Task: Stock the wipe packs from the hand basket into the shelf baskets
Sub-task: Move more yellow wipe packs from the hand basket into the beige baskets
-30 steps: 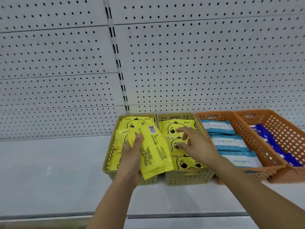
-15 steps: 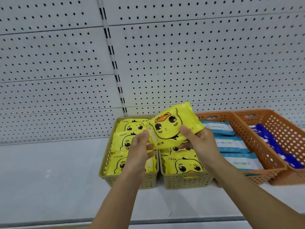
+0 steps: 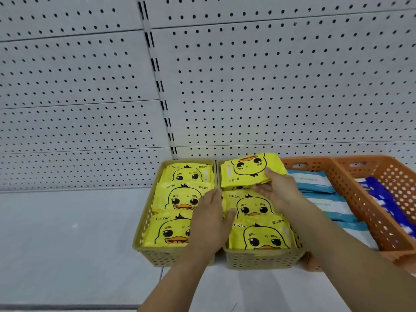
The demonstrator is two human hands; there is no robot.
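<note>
A pale shelf (image 3: 67, 233) runs along in front of a white pegboard wall (image 3: 270, 86), and its left stretch carries nothing I can see. Towards the middle, at the shelf's back edge, stands the left tan basket (image 3: 157, 257), filled with three yellow duck packs (image 3: 177, 197) lying face up in a row from back to front. The left hand (image 3: 210, 226) lies back-up over the divide between this basket and its neighbour, fingers straight and together, thumb spread out onto a pack in the next basket; it grips nothing. The right tan basket (image 3: 258, 260) touches the first, side by side, and shows two more yellow packs (image 3: 263, 235) face up in its middle and front. At its back end is the held pack (image 3: 245, 170), its duck face upside down and covering the basket's rear rim; whether it rests on the packs below or hangs just above them I cannot tell. The right hand (image 3: 279, 190) pinches that pack at its near right edge, fingers on top and thumb beneath. Just beside, to the right, is an orange basket (image 3: 351, 194) with light blue and white packs (image 3: 315, 181), then a second orange basket (image 3: 400, 176) against it holding dark blue packs (image 3: 380, 194), reaching the shelf's right end of view.
</note>
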